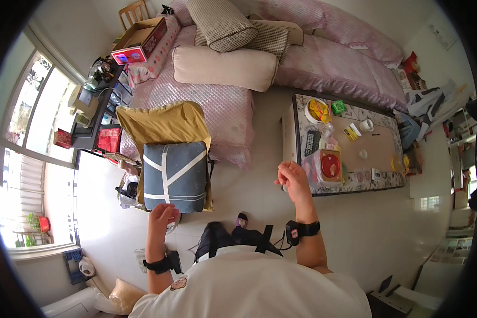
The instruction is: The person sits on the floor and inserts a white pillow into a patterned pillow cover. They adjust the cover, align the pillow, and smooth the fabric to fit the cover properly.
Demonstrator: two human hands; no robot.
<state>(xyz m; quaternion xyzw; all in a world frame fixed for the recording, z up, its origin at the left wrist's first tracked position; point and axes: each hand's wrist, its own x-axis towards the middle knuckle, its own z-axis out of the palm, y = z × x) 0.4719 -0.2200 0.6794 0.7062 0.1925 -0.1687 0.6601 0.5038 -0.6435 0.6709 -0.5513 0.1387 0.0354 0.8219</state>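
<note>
My left hand [163, 216] is raised close to the near edge of a blue-grey cushion [179, 175] with white stripes; whether it touches the cushion cannot be told. No held thing shows in it, and its fingers are bent a little. The cushion rests on a seat draped with a mustard-yellow cloth [167, 123]. My right hand [292, 175] is held up with curled fingers beside the left end of a low table [348, 190]. Near it on the table stands a clear plastic container with a red lid [330, 165]. Whether the right fingers hold something small cannot be told.
A sofa with a pink quilted cover [230, 119] carries a beige bolster [224, 67] and other pillows. On the low table lie a black remote control [312, 143] and a white mug [366, 125]. A dark side table [99, 103] with a kettle stands by the window.
</note>
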